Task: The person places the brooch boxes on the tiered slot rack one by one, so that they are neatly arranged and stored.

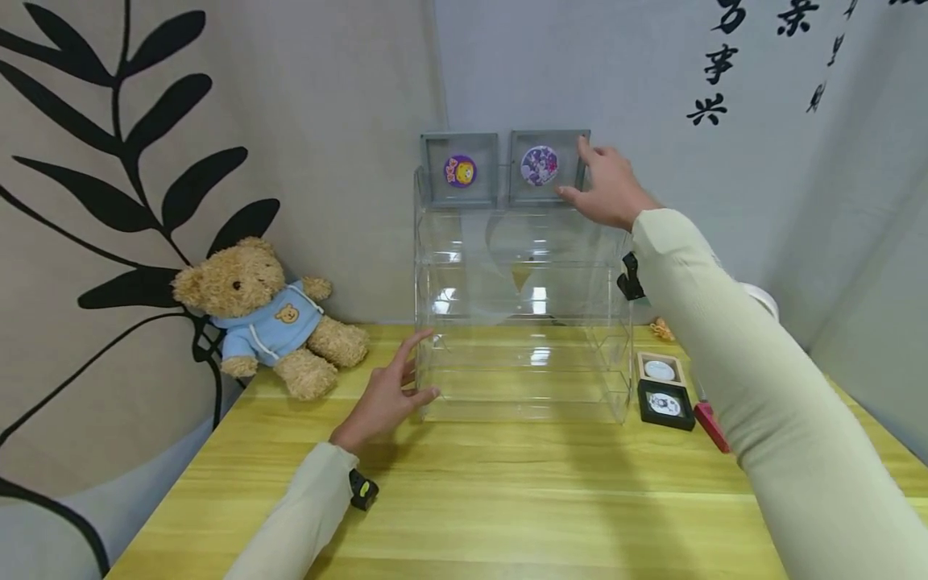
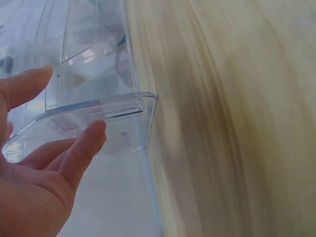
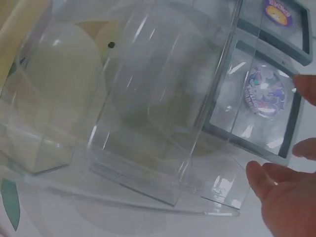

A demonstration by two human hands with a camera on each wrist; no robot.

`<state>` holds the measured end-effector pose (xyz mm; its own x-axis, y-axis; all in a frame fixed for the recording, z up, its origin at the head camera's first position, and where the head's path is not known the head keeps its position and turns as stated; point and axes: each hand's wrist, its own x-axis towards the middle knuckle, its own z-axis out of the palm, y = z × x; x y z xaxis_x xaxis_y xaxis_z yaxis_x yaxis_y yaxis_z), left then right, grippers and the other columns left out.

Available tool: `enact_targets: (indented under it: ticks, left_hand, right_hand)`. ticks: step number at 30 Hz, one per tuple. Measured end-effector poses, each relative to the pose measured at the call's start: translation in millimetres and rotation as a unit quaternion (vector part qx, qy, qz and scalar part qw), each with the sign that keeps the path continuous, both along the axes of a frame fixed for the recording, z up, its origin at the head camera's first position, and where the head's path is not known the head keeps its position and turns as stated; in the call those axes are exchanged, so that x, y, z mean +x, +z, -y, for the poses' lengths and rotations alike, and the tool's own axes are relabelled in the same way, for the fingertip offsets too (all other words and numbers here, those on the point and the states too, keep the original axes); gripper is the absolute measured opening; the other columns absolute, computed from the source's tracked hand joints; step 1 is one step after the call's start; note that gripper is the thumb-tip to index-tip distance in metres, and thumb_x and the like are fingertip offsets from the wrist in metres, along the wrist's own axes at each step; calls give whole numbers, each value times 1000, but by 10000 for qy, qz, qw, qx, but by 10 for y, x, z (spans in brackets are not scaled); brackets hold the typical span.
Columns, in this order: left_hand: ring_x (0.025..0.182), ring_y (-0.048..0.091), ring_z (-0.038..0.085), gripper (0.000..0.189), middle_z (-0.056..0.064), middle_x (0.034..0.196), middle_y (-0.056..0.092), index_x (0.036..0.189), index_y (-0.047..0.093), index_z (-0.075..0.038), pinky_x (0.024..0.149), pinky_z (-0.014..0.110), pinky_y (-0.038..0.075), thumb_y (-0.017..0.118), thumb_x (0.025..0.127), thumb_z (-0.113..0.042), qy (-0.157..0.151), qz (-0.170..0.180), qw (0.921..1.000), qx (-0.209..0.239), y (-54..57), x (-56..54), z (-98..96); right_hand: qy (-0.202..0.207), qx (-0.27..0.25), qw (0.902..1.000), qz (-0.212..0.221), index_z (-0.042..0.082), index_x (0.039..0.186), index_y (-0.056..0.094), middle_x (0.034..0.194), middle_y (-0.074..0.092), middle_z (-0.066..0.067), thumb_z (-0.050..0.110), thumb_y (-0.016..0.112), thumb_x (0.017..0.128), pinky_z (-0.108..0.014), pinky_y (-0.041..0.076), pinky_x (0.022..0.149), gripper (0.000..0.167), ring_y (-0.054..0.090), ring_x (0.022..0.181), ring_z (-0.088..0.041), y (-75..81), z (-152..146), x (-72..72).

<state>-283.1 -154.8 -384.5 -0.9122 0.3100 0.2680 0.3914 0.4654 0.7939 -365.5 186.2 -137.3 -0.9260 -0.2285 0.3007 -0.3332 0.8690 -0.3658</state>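
Note:
A clear acrylic tiered stand (image 1: 522,362) stands upright on the table. On its top tier are two grey square frames side by side. The left frame (image 1: 428,193) shows a round purple-and-yellow badge (image 1: 460,171). In the right frame (image 1: 516,193) is a round badge with a purple picture (image 1: 540,165). My right hand (image 1: 612,189) is at that frame's right side, fingers spread, with fingertips right at its edge in the right wrist view. Lower down, my left hand (image 1: 380,399) is beside the stand's left side, thumb and fingers spread apart near the clear panel (image 2: 98,106).
A teddy bear (image 1: 268,314) in a blue hoodie leans at the back left. Right of the stand lie a wooden-framed badge (image 1: 660,369), a black-framed badge (image 1: 664,405) and a red-handled item (image 1: 712,427). A white round thing (image 1: 761,300) is partly hidden behind my right sleeve.

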Motion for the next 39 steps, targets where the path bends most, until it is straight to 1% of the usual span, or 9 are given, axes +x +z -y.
enact_targets:
  ticks: [5,9,12,15,19,22,28,35,39]
  left_hand:
    - [132,53,48,92,30,153,43,157,23,-42,98,50,58,76,89,-10,-27,0,10000,-18,-24,-4,-7]
    - [134,51,48,93,31,157,36,156,22,-46,98,50,57,77,89,-12,77,-53,9999,-134,-23,-9,-2]
    - [136,48,48,92,30,159,31,156,22,-45,98,51,57,76,90,-12,90,-58,9998,-168,-28,-12,2]
    - [136,48,48,92,29,158,34,157,22,-43,98,51,57,76,90,-12,28,-18,9999,-113,-27,-24,-5]
    - [135,50,48,91,31,155,39,158,22,-39,97,50,58,76,89,-12,27,-19,9999,-118,-27,-30,-12]
    - [134,50,49,90,32,153,42,158,23,-38,98,50,58,76,90,-11,40,-49,9999,-137,-20,-26,-13]
    - [133,52,49,89,33,150,45,157,24,-40,98,51,58,76,90,-12,75,-77,9998,-148,2,-24,-4]
    - [131,54,49,89,33,149,45,157,24,-39,97,51,58,76,90,-12,63,0,9999,-124,-16,-26,-1]
    - [132,53,49,89,33,150,43,157,24,-40,98,51,58,76,90,-13,63,-12,9998,-170,-6,-26,3]
  right_hand:
    - [88,-328,9986,-417,12,163,10,166,13,-27,33,51,103,-65,26,123,75,22,150,-47,-119,-126,227]
    - [85,-407,9948,-933,10,160,26,159,27,-26,28,53,102,-65,40,111,66,41,134,-47,-253,-259,449]
    - [161,-267,9921,-1213,6,153,39,150,38,-28,25,56,101,-64,44,100,58,47,121,-46,-407,-425,610]
    - [201,-72,9930,-1160,2,145,49,143,44,-30,23,58,101,-64,45,96,50,47,118,-46,-558,-644,756]
    - [138,289,9975,-625,-1,138,56,139,51,-29,20,60,101,-64,51,95,43,50,119,-46,-776,-949,866]
    - [106,610,9979,-177,-4,136,57,136,56,-30,18,60,101,-64,54,93,41,55,117,-47,-969,-1157,875]
    - [204,947,9950,232,-6,130,61,124,65,-30,14,61,99,-63,56,91,37,63,110,-47,-1398,-1411,796]
    - [-86,932,9935,656,-10,127,60,124,63,-35,2,64,91,-68,50,97,39,59,115,-54,-1894,-1657,565]
    - [-300,1060,9898,899,-10,126,61,121,63,-36,-1,64,87,-67,50,96,41,59,112,-55,-2061,-1718,455]
